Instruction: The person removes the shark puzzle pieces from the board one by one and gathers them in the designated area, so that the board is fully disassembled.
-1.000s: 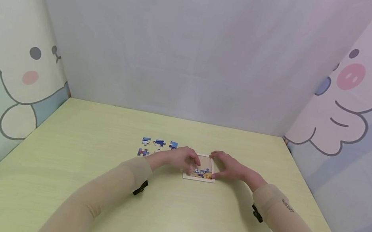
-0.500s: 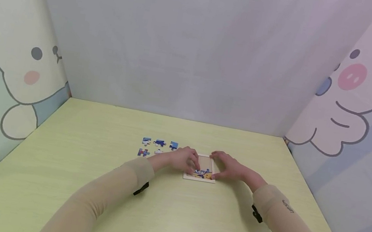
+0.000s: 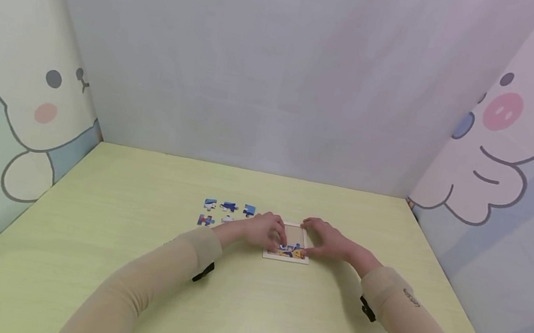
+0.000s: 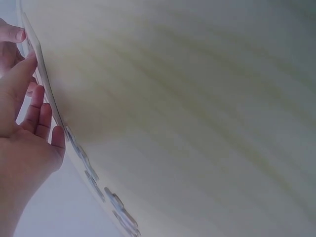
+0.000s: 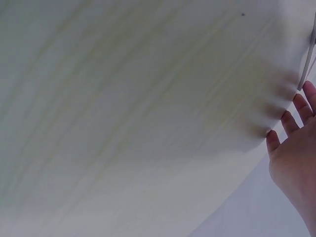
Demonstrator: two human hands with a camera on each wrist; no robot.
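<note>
A small pale-rimmed puzzle frame [image 3: 286, 258] lies on the table in the head view, with joined puzzle pieces [image 3: 296, 253] along its near side. Over its left part, my left hand [image 3: 265, 230] pinches a puzzle piece [image 3: 283, 246] low in the frame between thumb and fingertips; the fingers partly cover it. On the other side, my right hand [image 3: 332, 241] holds the frame's right edge, thumb near the lower corner and fingers at the upper corner. The left wrist view shows the frame side-on [image 4: 44, 74] beside the left hand [image 4: 24, 158]. Right fingertips [image 5: 288, 121] touch down beside the frame.
Several loose puzzle pieces [image 3: 228, 207] lie in rows left of the frame, some partly behind the left forearm. The yellow-green table [image 3: 245, 313] meets a pale back wall [image 3: 275, 75] and printed side walls with cartoon animals.
My left hand has lowered slightly, its fingers settling onto the pieces near the frame's lower left. The right hand keeps its place at the frame's right edge.
</note>
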